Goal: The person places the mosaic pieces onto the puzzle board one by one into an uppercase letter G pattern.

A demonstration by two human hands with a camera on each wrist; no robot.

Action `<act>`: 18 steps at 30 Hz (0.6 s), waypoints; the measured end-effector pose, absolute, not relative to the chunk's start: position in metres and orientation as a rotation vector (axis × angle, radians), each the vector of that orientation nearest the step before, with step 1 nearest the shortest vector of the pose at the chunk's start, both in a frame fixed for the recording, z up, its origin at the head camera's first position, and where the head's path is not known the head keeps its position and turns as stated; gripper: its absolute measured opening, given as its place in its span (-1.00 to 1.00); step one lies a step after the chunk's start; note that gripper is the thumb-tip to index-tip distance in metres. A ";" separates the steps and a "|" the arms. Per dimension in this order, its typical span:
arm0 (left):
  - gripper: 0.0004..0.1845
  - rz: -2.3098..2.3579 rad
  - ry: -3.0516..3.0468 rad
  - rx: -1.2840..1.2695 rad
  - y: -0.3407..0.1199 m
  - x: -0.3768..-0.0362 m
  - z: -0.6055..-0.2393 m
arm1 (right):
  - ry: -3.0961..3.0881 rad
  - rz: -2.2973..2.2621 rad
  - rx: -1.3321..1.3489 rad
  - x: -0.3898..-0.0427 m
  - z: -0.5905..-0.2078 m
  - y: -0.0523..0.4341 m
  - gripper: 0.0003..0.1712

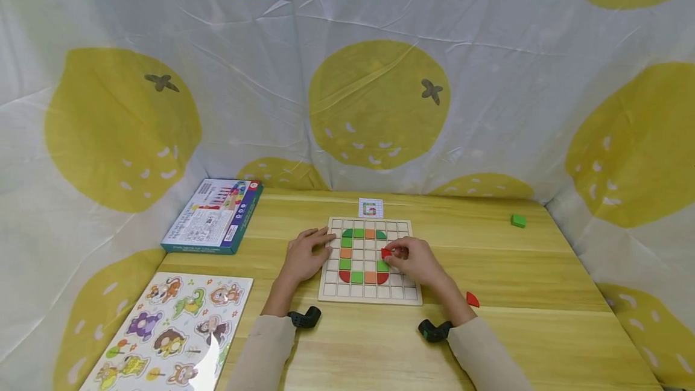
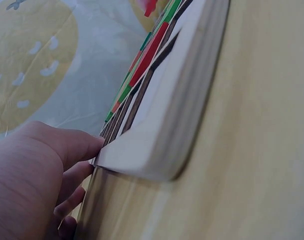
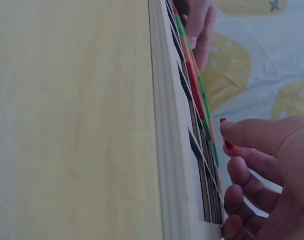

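Note:
A square wooden grid board (image 1: 331, 291) lies on the table, with green, orange and red pieces set in a ring of its cells. My left hand (image 1: 304, 256) rests at the board's left edge, thumb and fingertips touching it; the left wrist view shows the thumb (image 2: 82, 146) on the rim. Over the right side of the ring, my right hand (image 1: 415, 260) pinches a small red piece (image 1: 386, 253) between thumb and finger. In the right wrist view this red piece (image 3: 227, 145) appears above the board's surface. A small pattern card (image 1: 371, 208) lies just behind the board.
A red quarter-circle piece (image 1: 473, 299) lies right of the right forearm. Far right sits a green block (image 1: 518, 220). At left are a flat boxed set (image 1: 212, 216) and an animal puzzle board (image 1: 174, 324). Patterned cloth (image 1: 488, 107) hangs around the table.

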State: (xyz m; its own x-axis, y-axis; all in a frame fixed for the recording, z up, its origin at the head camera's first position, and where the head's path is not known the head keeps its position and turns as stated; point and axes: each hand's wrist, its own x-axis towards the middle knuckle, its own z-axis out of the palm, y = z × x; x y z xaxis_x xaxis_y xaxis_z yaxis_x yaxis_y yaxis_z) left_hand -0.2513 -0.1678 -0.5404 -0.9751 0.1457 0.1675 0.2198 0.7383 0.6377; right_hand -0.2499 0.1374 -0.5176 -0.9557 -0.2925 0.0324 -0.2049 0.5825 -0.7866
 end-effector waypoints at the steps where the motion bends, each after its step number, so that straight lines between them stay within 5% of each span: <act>1: -0.59 -1.057 -2.832 -0.298 -0.168 -0.251 -0.540 | 2.704 -1.322 -0.421 -0.250 -0.518 0.136 -0.81; 18: -0.59 -1.062 -2.827 -0.290 -0.168 -0.250 -0.541 | 2.725 -1.258 -0.393 -0.250 -0.519 0.125 -0.80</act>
